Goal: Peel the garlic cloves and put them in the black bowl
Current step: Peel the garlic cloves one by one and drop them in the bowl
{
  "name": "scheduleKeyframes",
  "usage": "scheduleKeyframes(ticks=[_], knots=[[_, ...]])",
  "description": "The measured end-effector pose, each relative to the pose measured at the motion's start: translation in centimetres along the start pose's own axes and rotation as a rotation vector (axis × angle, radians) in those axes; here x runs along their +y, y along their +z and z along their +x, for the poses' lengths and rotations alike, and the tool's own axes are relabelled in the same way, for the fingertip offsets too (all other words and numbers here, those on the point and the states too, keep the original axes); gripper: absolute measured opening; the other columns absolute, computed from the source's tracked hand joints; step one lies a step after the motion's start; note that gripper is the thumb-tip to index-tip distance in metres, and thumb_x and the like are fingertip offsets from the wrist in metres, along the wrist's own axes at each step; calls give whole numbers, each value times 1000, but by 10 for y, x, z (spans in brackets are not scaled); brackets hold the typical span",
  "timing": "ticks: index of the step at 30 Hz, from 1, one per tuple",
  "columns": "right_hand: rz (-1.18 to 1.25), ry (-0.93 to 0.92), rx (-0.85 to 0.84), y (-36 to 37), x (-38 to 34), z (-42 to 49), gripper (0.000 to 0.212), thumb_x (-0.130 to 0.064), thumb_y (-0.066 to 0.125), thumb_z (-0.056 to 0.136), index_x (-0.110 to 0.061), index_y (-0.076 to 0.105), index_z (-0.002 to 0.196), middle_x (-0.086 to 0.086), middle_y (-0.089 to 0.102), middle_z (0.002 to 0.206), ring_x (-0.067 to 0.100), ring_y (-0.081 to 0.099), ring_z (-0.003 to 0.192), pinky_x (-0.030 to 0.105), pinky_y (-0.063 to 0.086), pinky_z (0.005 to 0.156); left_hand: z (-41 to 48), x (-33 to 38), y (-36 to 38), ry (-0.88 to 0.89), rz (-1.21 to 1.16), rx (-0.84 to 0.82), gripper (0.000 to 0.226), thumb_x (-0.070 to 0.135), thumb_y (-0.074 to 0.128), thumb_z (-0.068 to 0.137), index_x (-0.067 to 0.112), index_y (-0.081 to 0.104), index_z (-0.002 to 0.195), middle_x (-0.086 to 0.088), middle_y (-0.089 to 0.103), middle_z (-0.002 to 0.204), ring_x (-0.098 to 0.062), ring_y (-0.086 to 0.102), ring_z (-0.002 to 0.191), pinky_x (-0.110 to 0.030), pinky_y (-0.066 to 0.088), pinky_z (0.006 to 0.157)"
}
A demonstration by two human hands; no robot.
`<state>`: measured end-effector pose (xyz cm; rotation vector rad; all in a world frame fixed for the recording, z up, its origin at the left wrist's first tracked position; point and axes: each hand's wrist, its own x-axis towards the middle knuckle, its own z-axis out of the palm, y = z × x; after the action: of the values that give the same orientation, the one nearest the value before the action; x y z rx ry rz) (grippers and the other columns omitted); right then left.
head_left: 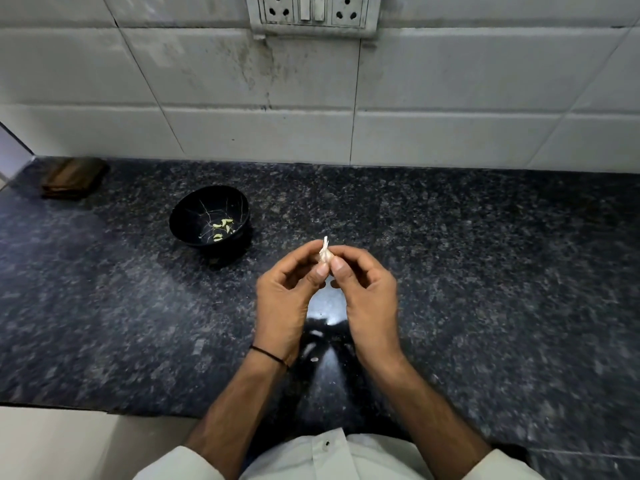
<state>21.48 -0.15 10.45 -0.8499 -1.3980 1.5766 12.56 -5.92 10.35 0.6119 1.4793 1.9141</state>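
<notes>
Together the left hand (287,299) and right hand (367,292) pinch one unpeeled garlic clove (325,255) between curled fingertips above the dark counter (485,271). At ten o'clock stands the black bowl (209,214), holding a few peeled cloves (221,228).

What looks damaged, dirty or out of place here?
The black bowl shows thin pale lines across its inner wall, like cracks or scratches; which, I cannot tell. The wall tiles under the socket plate carry dark smears.
</notes>
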Motion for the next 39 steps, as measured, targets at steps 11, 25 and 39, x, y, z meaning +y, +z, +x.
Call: scheduleKeyframes(ticks=[11, 25, 39], knots=[[-127, -134, -44, -6, 3, -4, 17, -8, 68, 94, -17, 78, 104, -5, 71, 103, 14, 68, 103, 21, 53, 86, 2, 3, -5, -122, -49, 58, 30, 21, 74, 78, 7, 75, 105, -9, 76, 101, -23, 70, 102, -35, 57, 91], [-152, -136, 21, -7, 9, -3, 8, -7, 72, 90, -10, 78, 92, -2, 71, 92, 17, 69, 92, 27, 55, 82, -4, 1, -4, -286, -312, 66, 32, 6, 72, 72, -2, 73, 103, -18, 74, 94, -22, 71, 91, -32, 58, 91], [-187, 86, 45, -19, 38, 3, 16, -15, 52, 104, -14, 65, 93, -3, 61, 74, 10, 53, 66, 28, 48, 59, 8, -41, -27, -134, 154, 136, 19, 0, 74, 83, 14, 76, 95, -5, 76, 95, -8, 71, 87, -21, 57, 79]])
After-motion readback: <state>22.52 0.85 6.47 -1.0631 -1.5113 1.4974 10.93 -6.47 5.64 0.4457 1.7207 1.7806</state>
